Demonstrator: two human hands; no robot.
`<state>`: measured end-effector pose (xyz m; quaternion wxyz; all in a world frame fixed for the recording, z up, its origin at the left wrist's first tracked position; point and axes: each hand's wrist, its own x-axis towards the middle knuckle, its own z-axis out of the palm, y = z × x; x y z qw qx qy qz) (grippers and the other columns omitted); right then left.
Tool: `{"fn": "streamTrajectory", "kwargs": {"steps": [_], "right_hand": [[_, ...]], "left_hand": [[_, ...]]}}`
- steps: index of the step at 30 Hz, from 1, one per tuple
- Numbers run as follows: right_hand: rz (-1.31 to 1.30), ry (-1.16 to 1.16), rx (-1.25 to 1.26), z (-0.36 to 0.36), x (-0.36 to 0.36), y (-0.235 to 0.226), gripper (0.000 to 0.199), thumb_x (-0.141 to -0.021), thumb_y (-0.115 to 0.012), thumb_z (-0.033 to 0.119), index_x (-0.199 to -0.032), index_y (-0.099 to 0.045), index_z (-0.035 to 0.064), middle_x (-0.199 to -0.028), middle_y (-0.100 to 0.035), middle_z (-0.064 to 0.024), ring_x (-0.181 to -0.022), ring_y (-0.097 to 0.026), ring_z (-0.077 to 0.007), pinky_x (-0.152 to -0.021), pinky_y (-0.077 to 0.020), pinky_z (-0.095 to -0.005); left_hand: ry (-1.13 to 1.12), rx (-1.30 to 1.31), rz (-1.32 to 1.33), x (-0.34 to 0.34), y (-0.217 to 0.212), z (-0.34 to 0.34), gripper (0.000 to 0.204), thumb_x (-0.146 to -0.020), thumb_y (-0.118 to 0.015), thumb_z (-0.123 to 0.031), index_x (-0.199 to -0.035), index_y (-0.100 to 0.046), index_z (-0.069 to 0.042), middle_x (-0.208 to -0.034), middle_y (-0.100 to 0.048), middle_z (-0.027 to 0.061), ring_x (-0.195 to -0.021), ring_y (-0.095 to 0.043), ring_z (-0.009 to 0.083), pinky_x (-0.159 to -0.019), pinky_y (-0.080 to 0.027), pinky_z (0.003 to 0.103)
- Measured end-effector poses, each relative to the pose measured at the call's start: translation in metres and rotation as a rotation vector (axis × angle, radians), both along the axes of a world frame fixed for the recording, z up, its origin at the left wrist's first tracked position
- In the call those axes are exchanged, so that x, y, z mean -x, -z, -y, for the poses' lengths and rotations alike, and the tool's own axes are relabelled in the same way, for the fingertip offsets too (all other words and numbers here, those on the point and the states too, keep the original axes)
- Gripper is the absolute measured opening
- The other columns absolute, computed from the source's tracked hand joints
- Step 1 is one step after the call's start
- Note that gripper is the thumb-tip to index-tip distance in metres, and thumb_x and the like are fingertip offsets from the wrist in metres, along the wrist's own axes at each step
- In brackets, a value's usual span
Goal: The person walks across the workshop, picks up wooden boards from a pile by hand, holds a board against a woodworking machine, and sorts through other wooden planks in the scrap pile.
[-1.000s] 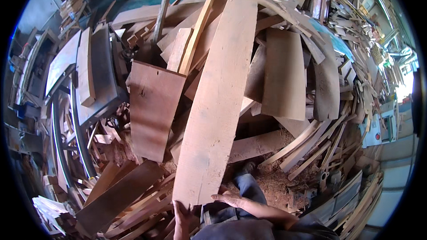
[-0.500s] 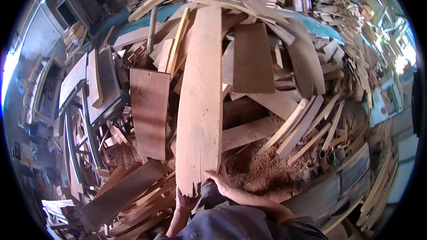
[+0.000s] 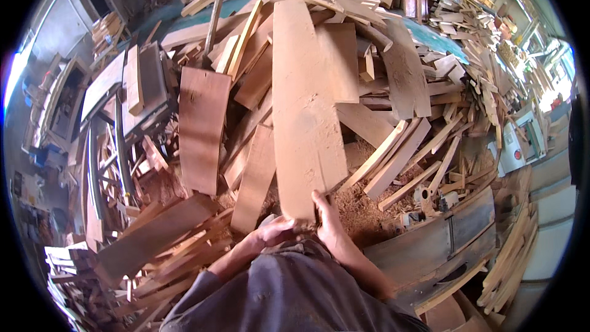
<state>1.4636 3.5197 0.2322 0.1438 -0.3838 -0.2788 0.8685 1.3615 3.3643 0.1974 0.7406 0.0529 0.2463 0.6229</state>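
Note:
A long, pale wooden plank (image 3: 305, 95) stretches away from me over the heap, its far end leaning near a crosswise board. Its near end is narrower and stepped on the right side, with a knot and cracks in its face. My left hand (image 3: 275, 231) grips the near end from the left, its fingers partly hidden beneath the wood. My right hand (image 3: 327, 214) holds the right edge of that end, thumb on top and the other fingers out of sight. A brown board (image 3: 341, 55) lies behind the plank on the right.
A reddish board (image 3: 201, 129) leans on the left, above a wide dark board (image 3: 153, 237). Sawdust (image 3: 362, 212) covers ground at the right, near several pale strips (image 3: 399, 160). A grey metal panel (image 3: 424, 246) lies lower right; a dark-topped table (image 3: 147, 80) stands left.
The plank in my hands now shows a different outline, with a stepped near end, and sits further right. My hands have risen, and the right one has shifted right.

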Motion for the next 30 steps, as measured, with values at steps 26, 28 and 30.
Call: {"fn": "streamTrajectory", "kwargs": {"steps": [26, 28, 30], "right_hand": [[0.233, 0.073, -0.873, 0.051, -0.017, 0.061, 0.048, -0.1, -0.05, 0.042, -0.13, -0.053, 0.0049, -0.12, -0.061, -0.0123, -0.104, -0.061, -0.0257, -0.085, -0.0525, -0.0384], [0.032, 0.305, 0.172, 0.039, -0.006, 0.035, 0.058, -0.101, -0.043, 0.05, -0.136, -0.05, 0.0035, -0.125, -0.059, -0.0154, -0.112, -0.058, -0.0312, -0.091, -0.0526, -0.0458], [-0.02, 0.366, 0.173, 0.027, -0.019, 0.05, 0.056, -0.103, -0.039, 0.046, -0.138, -0.048, 0.0025, -0.127, -0.058, -0.0168, -0.115, -0.058, -0.0335, -0.093, -0.0515, -0.048]], "left_hand": [[-0.5, -0.001, -1.471, 0.072, -0.037, -0.099, 0.04, -0.087, -0.074, -0.029, -0.111, -0.061, 0.0, -0.099, -0.061, 0.0169, -0.09, -0.058, 0.0228, -0.071, -0.048, 0.033], [-0.662, 0.351, -1.498, 0.124, 0.015, -0.081, 0.071, -0.083, -0.076, -0.043, -0.131, -0.052, 0.003, -0.128, -0.056, 0.0245, -0.122, -0.054, 0.0342, -0.101, -0.047, 0.044], [-0.375, 0.302, -1.203, 0.135, 0.025, -0.087, 0.094, -0.082, -0.075, -0.051, -0.142, -0.035, 0.009, -0.144, -0.041, 0.0288, -0.135, -0.041, 0.0359, -0.112, -0.036, 0.047]]}}
